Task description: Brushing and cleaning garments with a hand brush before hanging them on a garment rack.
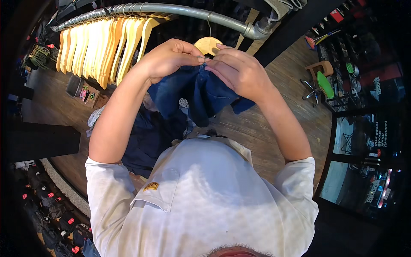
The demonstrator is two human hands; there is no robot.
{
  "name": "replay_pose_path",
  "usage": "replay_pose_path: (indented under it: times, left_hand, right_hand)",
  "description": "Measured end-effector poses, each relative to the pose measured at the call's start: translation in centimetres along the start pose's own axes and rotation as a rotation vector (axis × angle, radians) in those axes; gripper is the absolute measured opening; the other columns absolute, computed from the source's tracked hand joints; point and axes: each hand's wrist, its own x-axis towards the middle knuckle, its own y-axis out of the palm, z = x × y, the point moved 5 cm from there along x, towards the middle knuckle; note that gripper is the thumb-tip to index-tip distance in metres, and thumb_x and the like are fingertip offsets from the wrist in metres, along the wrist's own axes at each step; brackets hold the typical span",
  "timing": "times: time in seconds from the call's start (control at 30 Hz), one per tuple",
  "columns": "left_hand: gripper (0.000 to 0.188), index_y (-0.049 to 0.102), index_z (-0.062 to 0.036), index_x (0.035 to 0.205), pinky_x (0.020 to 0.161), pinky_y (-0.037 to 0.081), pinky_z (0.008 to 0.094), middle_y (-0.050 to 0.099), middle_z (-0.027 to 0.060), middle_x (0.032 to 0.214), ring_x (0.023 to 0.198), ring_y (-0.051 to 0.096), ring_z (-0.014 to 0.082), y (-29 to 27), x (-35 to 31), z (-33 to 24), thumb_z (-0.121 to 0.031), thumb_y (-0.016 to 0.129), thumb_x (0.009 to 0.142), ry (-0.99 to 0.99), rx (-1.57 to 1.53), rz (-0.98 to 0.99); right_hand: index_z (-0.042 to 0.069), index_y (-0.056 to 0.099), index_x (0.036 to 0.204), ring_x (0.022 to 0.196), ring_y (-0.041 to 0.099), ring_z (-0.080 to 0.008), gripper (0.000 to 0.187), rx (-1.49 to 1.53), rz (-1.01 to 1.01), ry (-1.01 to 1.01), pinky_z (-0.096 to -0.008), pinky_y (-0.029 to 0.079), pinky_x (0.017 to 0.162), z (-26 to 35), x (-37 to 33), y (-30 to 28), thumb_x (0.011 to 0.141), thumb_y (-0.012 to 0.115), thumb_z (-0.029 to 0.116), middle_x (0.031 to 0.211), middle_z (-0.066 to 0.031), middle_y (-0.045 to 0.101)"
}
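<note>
A dark blue denim garment point(201, 92) hangs in front of me, held up near its top edge. Over its upper edge, my left hand point(173, 60) pinches the fabric between thumb and fingers. Close beside it, my right hand point(242, 70) grips the same edge with bent fingers, and the two hands nearly touch. Just behind them a wooden hanger point(207, 44) hangs by its metal hook from the rail, its lower part hidden by the hands and the garment. What the fingertips pinch exactly is too small to make out.
A grey metal rail point(171, 7) curves across the top, with several wooden hangers point(94, 49) on its left part. Dark clothes point(145, 137) are heaped below. A green-backed chair point(324, 85) stands right on the wooden floor point(282, 124). Shelves of dark goods line the lower left.
</note>
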Motion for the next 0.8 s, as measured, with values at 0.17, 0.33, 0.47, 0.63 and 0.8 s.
replay_pose_path:
  times: [0.17, 0.33, 0.47, 0.63, 0.8]
  left_hand:
    - [0.02, 0.085, -0.0003, 0.115, 0.103, 0.05, 0.0269, 0.083, 0.0056, 0.108, 0.106, 0.071, 0.0108, -0.4, 1.0, 0.8, -0.014, 0.078, 0.101, -0.061, -0.077, 0.029]
    - [0.02, 0.085, -0.0015, 0.115, 0.103, 0.05, 0.0269, 0.083, 0.005, 0.111, 0.107, 0.071, 0.0103, -0.3, 1.0, 0.7, -0.014, 0.078, 0.101, -0.062, -0.075, 0.011]
    - [0.02, 0.085, -0.0009, 0.116, 0.103, 0.052, 0.0259, 0.083, 0.0049, 0.112, 0.106, 0.072, 0.0094, 0.1, 0.7, -0.3, -0.016, 0.078, 0.105, -0.019, -0.029, 0.005]
    - [0.019, 0.085, -0.0005, 0.115, 0.096, 0.056, 0.0244, 0.083, 0.0049, 0.107, 0.1, 0.073, 0.0087, 0.1, 0.4, -0.2, -0.015, 0.077, 0.106, 0.011, 0.029, 0.029]
    - [0.016, 0.085, -0.0001, 0.111, 0.094, 0.056, 0.0235, 0.082, 0.0044, 0.102, 0.097, 0.073, 0.0089, -0.2, 1.0, 0.3, -0.01, 0.075, 0.102, 0.012, 0.089, 0.019]
  right_hand:
    - [0.001, 0.083, 0.101, 0.102, 0.078, -0.0287, 0.022, -0.087, 0.031, -0.15, -0.0437, 0.068, 0.096, 0.6, 1.2, -1.0, 0.086, 0.091, 0.013, 0.105, -0.01, 0.077]
    - [0.001, 0.083, 0.099, 0.102, 0.077, -0.0279, 0.019, -0.149, 0.071, -0.232, -0.0444, 0.068, 0.099, 0.7, 0.8, -0.7, 0.085, 0.09, 0.012, 0.102, -0.0085, 0.074]
    - [0.002, 0.082, 0.096, 0.102, 0.076, -0.0279, 0.017, -0.207, -0.021, -0.273, -0.0452, 0.068, 0.103, 0.6, 0.4, -0.6, 0.085, 0.09, 0.011, 0.103, -0.009, 0.071]
    - [0.002, 0.079, 0.103, 0.104, 0.075, -0.0313, 0.022, -0.173, 0.007, -0.237, -0.0469, 0.066, 0.103, 0.3, 1.1, -0.6, 0.086, 0.09, 0.013, 0.108, -0.0102, 0.071]
    - [0.004, 0.076, 0.108, 0.103, 0.074, -0.0323, 0.027, -0.126, 0.116, -0.121, -0.0458, 0.064, 0.1, 0.5, 1.9, -0.5, 0.088, 0.089, 0.018, 0.112, -0.0101, 0.072]
